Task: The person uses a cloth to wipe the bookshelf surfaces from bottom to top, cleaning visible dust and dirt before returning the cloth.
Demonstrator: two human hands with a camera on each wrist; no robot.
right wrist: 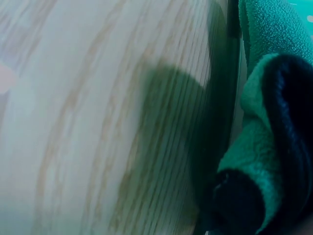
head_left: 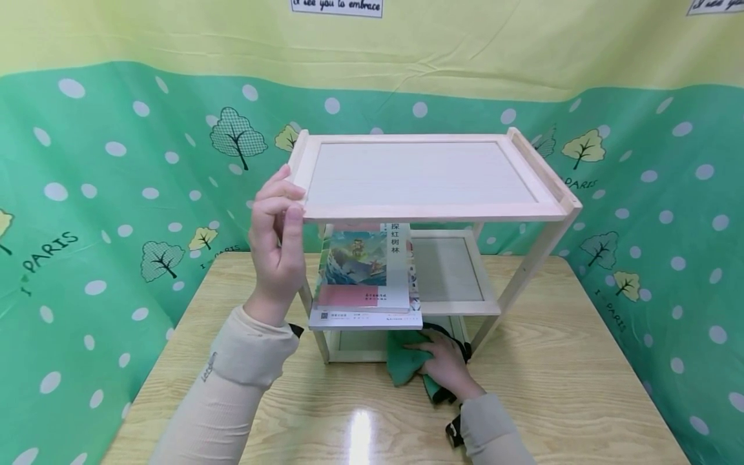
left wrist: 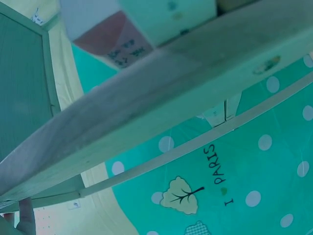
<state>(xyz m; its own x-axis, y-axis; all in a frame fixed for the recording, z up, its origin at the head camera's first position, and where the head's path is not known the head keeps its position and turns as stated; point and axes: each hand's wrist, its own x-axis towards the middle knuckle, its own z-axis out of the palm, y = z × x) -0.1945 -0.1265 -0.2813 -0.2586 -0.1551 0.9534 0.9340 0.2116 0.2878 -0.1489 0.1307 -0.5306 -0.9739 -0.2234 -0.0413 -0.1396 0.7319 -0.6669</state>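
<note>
A green and yellow fabric backdrop (head_left: 145, 213), printed with pale dots, trees and the word PARIS, spreads behind and along both sides. In front of it lies the wood-grain counter (head_left: 581, 387). On the counter stands a pale wooden rack (head_left: 418, 174) with three tiers: a framed top panel, a middle shelf and a low bottom shelf. A stack of books (head_left: 357, 258) lies on the left part of the middle shelf, the lowest one jutting past the shelf's front edge; the upper cover shows a blue and green picture above a pink block.

Below and to the right of the stack, a green cloth (head_left: 403, 355) with dark parts sits bunched at the front of the bottom shelf, some of it hanging over the edge. The left hand (head_left: 276, 239) grips the top panel's left end near the front corner, fingers over the rim and thumb at the front. The right hand (head_left: 444, 361) grasps the cloth, one finger stretched leftward over it. Smallest is a black piece (head_left: 454, 431) beside the right cuff (head_left: 485, 420).
</note>
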